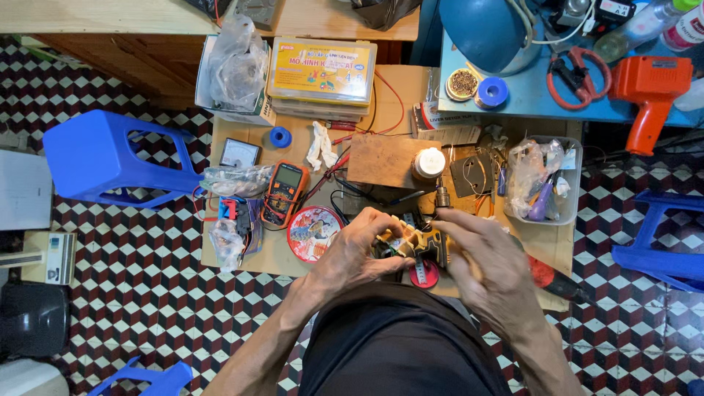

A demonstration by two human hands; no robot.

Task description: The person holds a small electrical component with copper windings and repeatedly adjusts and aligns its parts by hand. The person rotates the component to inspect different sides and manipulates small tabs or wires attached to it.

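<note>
Head view, looking straight down onto a low wooden table (253, 139) over a red, white and black checkered floor (132, 293). Both hands meet at lower centre of the frame, just above the person's dark-clad lap. Left hand (352, 249) curls its fingers round the left side of a small opened-up device (411, 246), tan plastic and dark parts showing, thumb and fingers pressed onto it. Right hand (480, 257) closes over the device's right end, fingers bent in against it; whether it pinches a separate small part cannot be told, as the fingers are blurred. The device sits between the two hands, lifted just over the near table edge, with a small red round object (424, 275) directly below it. Left of the hands: a round tin lid with a colourful picture (314, 233), then an orange-and-black multimeter (284, 192) lying flat. Further left, crumpled clear bags (235, 180) and a small analogue meter (240, 152). Upper centre: a stack of yellow-lidded flat boxes (323, 72). Centre: a brown board (381, 160) with a white-capped round thing (429, 163) on it. Right: a clear plastic tub (570, 183) holding bagged tools. Upper right, on a blue surface (513, 99): an orange gun-shaped tool (649, 92), a blue spool (492, 92), red-handled pliers (579, 73). A blue plastic stool (103, 158) stands at left of the frame.
</note>
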